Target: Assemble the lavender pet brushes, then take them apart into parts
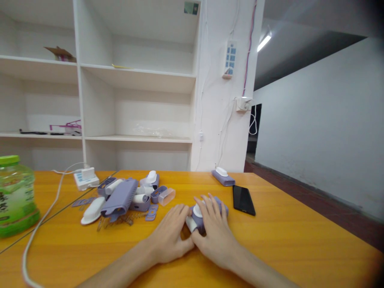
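Observation:
Both hands rest on the orange table (288, 236) around a small purple and white plastic device (199, 218). My right hand (214, 232) lies over the device with its fingers curled on top. From the left, my left hand (171, 236) presses its fingers against the device's white end. Most of the device is hidden under the fingers.
A pile of purple and white plastic parts (126, 198) lies left of my hands. A black phone (243, 199) and another purple unit (223, 177) sit behind and right. A green bottle (15, 194), a white power strip (86, 179) and its cable (42, 224) are at left. White shelves (135, 80) stand behind.

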A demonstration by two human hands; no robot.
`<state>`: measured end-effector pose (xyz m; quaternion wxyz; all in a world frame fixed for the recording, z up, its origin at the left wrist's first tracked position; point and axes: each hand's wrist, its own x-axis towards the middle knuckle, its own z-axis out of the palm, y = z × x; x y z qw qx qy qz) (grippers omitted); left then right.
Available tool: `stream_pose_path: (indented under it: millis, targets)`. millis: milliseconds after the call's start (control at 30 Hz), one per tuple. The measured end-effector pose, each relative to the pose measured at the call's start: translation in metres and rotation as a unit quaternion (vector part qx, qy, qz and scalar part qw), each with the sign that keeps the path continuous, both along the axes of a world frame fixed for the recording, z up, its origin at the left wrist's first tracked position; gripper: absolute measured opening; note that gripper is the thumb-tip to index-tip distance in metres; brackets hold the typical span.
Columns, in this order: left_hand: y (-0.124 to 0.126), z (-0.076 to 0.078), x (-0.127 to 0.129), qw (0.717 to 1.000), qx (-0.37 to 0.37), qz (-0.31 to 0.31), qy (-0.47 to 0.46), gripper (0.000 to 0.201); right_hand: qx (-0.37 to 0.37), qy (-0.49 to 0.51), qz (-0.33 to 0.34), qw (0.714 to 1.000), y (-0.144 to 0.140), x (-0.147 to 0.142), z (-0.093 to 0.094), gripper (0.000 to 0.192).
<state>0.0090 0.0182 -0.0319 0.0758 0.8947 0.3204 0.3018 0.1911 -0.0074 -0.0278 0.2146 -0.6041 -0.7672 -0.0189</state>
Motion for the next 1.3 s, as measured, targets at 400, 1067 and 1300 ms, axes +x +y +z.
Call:
stream_pose_path:
  millis: [400, 1067, 1300]
  targets:
    - [0.008, 0.000, -0.030, 0.997, -0.010, -0.080, 0.015, 0.063, 0.032, 0.007, 0.052, 0.998, 0.001, 0.014, -0.001, 0.075]
    - [0.028, 0.039, -0.066, 0.985, 0.122, 0.071, 0.098, 0.053, -0.015, 0.096, 0.153, 0.984, 0.035, 0.079, 0.001, 0.105]
    - [0.064, 0.049, -0.104, 0.954, 0.184, 0.226, 0.070, 0.044, -0.023, 0.106, 0.149, 0.983, 0.031, 0.078, 0.004, 0.104]
